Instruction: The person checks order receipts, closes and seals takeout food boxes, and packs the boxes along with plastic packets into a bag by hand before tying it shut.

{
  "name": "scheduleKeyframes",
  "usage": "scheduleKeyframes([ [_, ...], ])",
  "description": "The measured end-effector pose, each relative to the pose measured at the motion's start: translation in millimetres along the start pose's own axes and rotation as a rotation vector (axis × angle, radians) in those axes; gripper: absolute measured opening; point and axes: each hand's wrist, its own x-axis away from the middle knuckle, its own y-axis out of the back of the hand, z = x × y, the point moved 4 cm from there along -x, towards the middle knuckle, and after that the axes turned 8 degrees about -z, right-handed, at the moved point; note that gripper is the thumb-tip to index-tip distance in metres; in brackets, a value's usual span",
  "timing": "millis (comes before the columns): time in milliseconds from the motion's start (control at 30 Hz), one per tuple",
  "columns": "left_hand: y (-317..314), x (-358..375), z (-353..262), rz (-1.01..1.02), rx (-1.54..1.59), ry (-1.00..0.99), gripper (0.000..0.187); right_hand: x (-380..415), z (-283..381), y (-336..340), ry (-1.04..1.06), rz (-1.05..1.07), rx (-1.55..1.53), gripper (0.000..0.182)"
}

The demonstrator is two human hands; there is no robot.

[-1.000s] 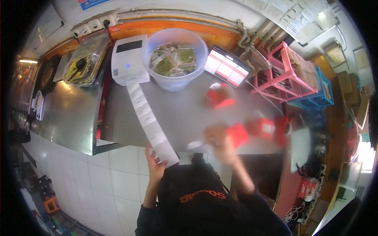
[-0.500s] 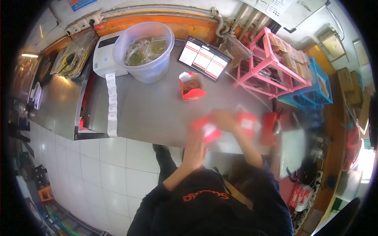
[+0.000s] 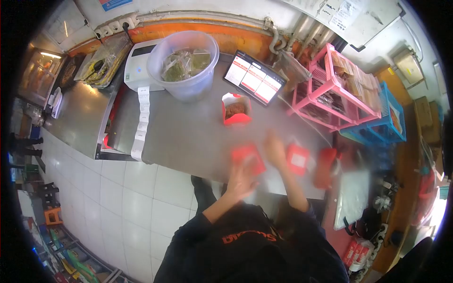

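Note:
On the steel counter, my left hand (image 3: 241, 180) touches the near left side of a red box (image 3: 248, 158); its fingers are smeared by motion. My right hand (image 3: 274, 148) is just right of that box, also blurred, between it and a second red box (image 3: 298, 159) with a white square on it. Farther back, an open red and white box (image 3: 236, 109) holds brown food. More red packaging (image 3: 325, 168) lies at the counter's right end.
A tablet (image 3: 255, 77) stands behind the open box. To the left are a clear tub (image 3: 193, 87) of bagged greens and a white printer (image 3: 140, 66) with a long paper strip (image 3: 142, 123). Pink racks (image 3: 321, 106) and a blue basket (image 3: 373, 129) stand at the right.
The camera view has shifted, so the scene sits slightly farther right. My right hand has drawn away from the near red box's top edge to its right side.

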Motion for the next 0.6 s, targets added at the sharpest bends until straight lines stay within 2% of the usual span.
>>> scheduleKeyframes([
  [33, 0, -4, 1, 0.082, -0.009, 0.032, 0.067, -7, -3, 0, 0.006, -0.086, -0.097, 0.029],
  [67, 6, -8, 3, 0.078, -0.018, 0.03, 0.067, -15, -3, 1, 0.012, -0.173, -0.195, 0.028],
  [100, 12, -12, 5, 0.124, 0.029, 0.043, 0.065, -25, -4, -3, 0.017, -0.177, -0.201, 0.028],
  [167, 19, -27, 16, 0.163, 0.074, 0.053, 0.062, -53, -4, -6, -0.07, -0.157, -0.712, 0.029],
  [200, 31, -37, 39, -0.002, 0.292, 0.261, 0.06, -64, 0, -6, -0.067, -0.161, -0.717, 0.029],
  [233, 42, -45, 66, -0.171, 0.511, 0.468, 0.058, -75, 5, -10, -0.13, -0.085, -0.943, 0.029],
  [267, 25, -52, 111, -0.348, 0.76, 0.502, 0.055, -81, 11, -15, -0.194, -0.005, -1.167, 0.03],
  [333, 12, -79, 159, -0.524, 1.011, 0.526, 0.053, -88, 20, -25, -0.22, 0.052, -1.151, 0.03],
  [367, 17, -98, 166, -0.509, 1.033, 0.559, 0.052, -91, 25, -32, -0.246, 0.112, -1.131, 0.03],
  [467, 27, -137, 183, -0.465, 1.095, 0.662, 0.051, -90, 39, -37, -0.306, 0.08, -1.178, 0.031],
  [500, 22, -140, 188, -0.463, 1.094, 0.659, 0.051, -88, 42, -39, -0.306, 0.077, -1.18, 0.031],
  [567, 0, -150, 193, -0.311, 1.317, 0.582, 0.055, -82, 47, -46, -0.331, 0.136, -1.241, 0.036],
  [600, 20, -146, 178, -0.284, 1.344, 0.583, 0.059, -78, 50, -50, -0.34, 0.158, -1.259, 0.038],
])
